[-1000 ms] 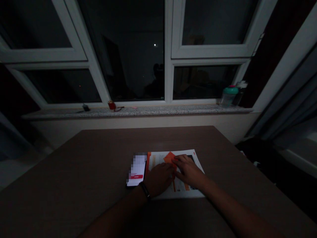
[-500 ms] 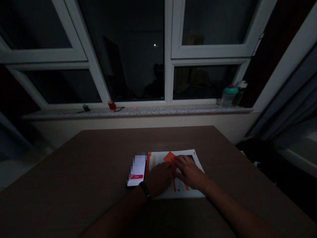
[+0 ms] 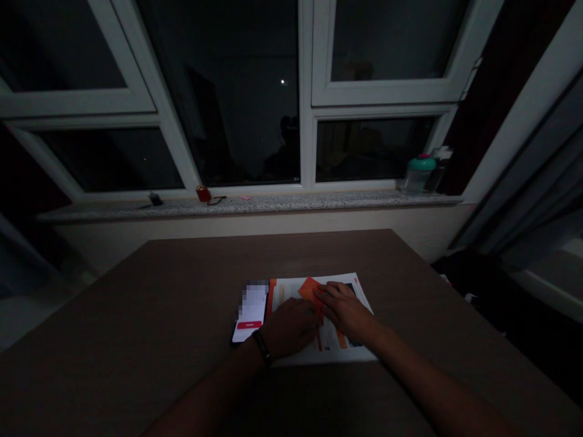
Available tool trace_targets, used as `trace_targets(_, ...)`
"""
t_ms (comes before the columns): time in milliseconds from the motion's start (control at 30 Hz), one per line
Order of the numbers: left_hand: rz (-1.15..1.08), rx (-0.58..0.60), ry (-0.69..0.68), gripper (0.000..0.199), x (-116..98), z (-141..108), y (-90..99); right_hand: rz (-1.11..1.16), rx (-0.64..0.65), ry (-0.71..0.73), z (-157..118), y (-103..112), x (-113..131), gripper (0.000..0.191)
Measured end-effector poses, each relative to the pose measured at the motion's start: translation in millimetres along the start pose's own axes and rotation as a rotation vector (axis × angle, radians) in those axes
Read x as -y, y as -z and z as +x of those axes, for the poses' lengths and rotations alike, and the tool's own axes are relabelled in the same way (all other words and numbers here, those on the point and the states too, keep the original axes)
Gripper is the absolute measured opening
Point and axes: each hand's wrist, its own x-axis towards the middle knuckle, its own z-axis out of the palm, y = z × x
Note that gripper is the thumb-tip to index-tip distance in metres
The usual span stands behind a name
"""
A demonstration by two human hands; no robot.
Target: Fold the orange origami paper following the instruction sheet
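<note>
A: Where's the orange paper [image 3: 308, 287]?
B: Partly under the left hand [image 3: 291, 326] (curled) and right hand [image 3: 347, 307] (fingers resting on it), atop the booklet [image 3: 286, 290]. Can't tell if either's pinching.
A: Risks?
B: Uneven pressure could skew it, imo. Left could nudge the phone [image 3: 251, 306].

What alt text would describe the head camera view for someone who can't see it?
A left hand and a right hand touch orange paper on a printed sheet. A lit smartphone lies beside the sheet on a brown table, before a dark window.
</note>
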Motion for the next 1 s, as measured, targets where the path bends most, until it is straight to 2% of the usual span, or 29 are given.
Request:
trace_targets(233,0.028,0.045,0.001,0.012,-2.1,0.4,5.1,-0.015,0.011,-0.018,0.5,2.1,2.3,0.044)
trace_targets(533,0.063,0.074,0.021,0.017,-2.9,1.0,3.4,-0.030,0.089,-0.022,-0.4,4.4,1.0,0.056)
trace_targets(933,-0.027,0.030,0.094,0.023,-2.7,-0.9,-0.5,0.024,0.171,-0.009,-1.2,11.9,-2.6,0.084)
trace_targets(1000,-0.029,0.041,0.076,0.025,-3.5,-0.2,0.5,0.033,0.169,-0.004,-1.2,11.2,-3.7,0.079)
